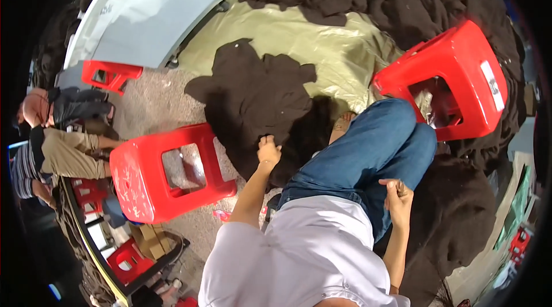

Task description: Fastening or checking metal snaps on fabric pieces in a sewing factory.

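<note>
In front of the jeans, the brown cloth lies partly on the gold sheet, between left stool and right stool, both red. Left hand on cloth, fingers bent; can't tell if pinching. Right hand by the jeans, fingers curled in; can't tell if anything's gripped.

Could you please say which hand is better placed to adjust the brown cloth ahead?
Probably the left hand: it is at the brown cloth ahead, while the right hand is farther away.
</note>
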A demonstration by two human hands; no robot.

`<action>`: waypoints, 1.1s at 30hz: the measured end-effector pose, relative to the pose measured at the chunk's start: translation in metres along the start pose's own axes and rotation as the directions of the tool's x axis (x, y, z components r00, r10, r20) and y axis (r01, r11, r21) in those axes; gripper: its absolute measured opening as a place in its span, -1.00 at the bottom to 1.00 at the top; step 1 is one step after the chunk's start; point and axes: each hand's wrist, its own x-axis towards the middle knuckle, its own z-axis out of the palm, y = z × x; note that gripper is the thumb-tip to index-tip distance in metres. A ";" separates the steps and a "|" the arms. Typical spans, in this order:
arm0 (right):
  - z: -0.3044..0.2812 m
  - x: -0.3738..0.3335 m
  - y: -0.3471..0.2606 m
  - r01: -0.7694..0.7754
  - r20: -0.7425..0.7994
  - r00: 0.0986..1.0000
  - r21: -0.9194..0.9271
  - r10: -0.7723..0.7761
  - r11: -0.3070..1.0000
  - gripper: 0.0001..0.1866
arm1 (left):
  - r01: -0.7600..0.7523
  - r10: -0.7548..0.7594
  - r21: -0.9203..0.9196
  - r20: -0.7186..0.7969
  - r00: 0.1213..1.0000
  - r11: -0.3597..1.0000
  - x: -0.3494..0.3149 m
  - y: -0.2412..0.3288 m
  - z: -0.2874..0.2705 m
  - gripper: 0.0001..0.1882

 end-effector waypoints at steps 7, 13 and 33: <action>0.039 0.004 0.011 -0.028 0.017 0.999 -0.039 0.029 0.999 -0.69 | 0.197 -0.425 -0.643 -0.220 0.878 0.740 -0.020 -0.017 0.018 0.07; 0.052 -0.002 0.015 -0.021 0.034 0.999 -0.064 0.023 0.998 -0.67 | 0.251 -0.191 -0.299 0.216 0.958 0.921 0.034 0.020 0.013 -0.62; 0.057 0.008 0.026 -0.068 -0.017 0.998 -0.105 0.066 0.992 -0.66 | 0.414 -0.325 -0.569 0.256 0.910 0.711 0.131 -0.068 -0.047 -0.23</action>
